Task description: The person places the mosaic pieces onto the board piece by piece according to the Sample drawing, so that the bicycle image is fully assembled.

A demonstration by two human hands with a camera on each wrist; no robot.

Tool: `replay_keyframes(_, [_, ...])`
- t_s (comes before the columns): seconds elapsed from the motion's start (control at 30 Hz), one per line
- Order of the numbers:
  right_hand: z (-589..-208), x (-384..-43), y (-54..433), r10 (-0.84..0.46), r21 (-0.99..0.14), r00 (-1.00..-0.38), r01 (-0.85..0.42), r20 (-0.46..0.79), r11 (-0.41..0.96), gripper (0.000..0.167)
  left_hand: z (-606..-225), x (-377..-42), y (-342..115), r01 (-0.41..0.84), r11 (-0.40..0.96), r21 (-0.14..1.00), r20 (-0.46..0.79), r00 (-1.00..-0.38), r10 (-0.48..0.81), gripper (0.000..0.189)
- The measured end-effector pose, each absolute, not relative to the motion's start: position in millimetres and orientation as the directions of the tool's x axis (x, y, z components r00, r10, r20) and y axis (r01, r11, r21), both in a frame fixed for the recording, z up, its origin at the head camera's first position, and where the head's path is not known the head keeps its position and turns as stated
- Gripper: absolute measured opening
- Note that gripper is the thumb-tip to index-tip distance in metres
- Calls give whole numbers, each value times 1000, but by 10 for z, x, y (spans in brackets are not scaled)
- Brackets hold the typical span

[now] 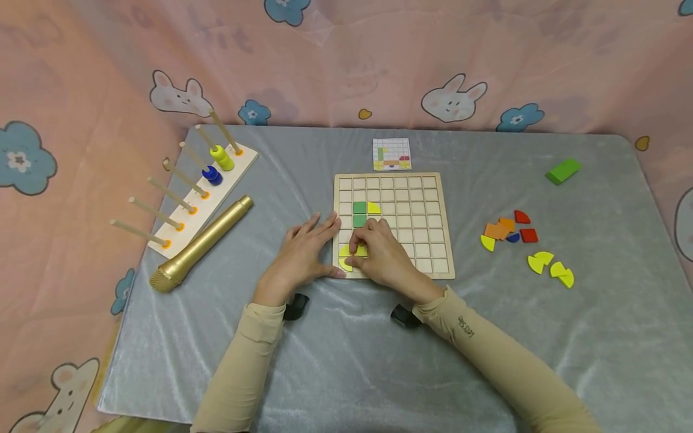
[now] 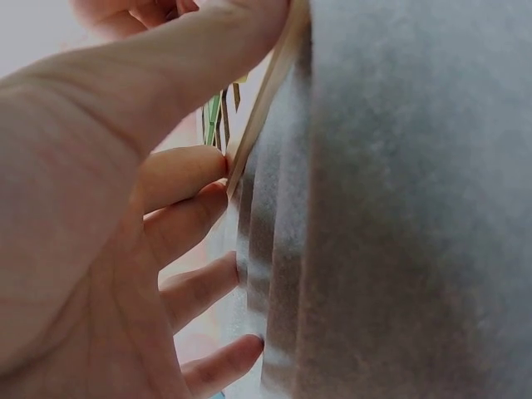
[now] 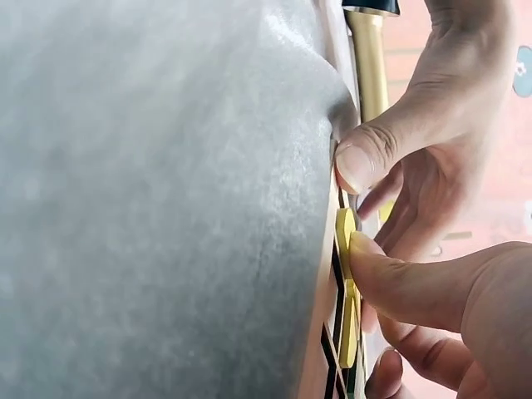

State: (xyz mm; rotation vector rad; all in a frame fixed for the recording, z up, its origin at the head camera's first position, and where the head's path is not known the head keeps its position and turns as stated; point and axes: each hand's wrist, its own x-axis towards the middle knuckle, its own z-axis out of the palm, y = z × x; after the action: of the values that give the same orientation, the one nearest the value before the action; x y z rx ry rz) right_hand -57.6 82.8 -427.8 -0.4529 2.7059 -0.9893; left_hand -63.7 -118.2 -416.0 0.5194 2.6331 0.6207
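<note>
A wooden grid board [image 1: 418,235] lies on the table with green squares [image 1: 360,207] and yellow quarter-circle pieces [image 1: 345,264] on it. My left hand [image 1: 303,255] is spread at the board's left side, thumb at the lower-left corner. In the left wrist view its fingers [image 2: 193,220] are fairly straight and touch the board's rim [image 2: 262,96]. My right hand [image 1: 385,255] is over the lower-left cells, thumb and index finger bent around a yellow quarter-circle piece. The right wrist view shows the thumb [image 3: 407,287] on a yellow piece [image 3: 346,237]; the index fingertip's contact is hidden.
A pattern card [image 1: 392,154] lies behind the board. To the left are a peg stand [image 1: 211,198] and a gold microphone [image 1: 203,242]. Loose orange [image 1: 495,231], red [image 1: 529,235], blue and yellow pieces [image 1: 541,260] lie right, with a green block [image 1: 563,171] farther back.
</note>
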Motion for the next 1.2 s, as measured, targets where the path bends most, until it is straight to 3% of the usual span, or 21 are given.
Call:
replay_keyframes(0.4, [-4262,-683,1338,-237,-713,-969,-121,-65,690,14,-4138,-633,-1168,250,829,500,-283,-858,429,111])
replay_keyframes(0.73, [-4217,-749,1954,-139,-736,-987,-36,-79,677,19,-4139,-624,-1179,249,826,505,-281,-858,430,111])
replay_keyframes(1.2, [-4250,-591,2659,-19,-609,-1000,-12,-5,793,24,-4155,-616,-1179,256,828,499,-273,-860,430,111])
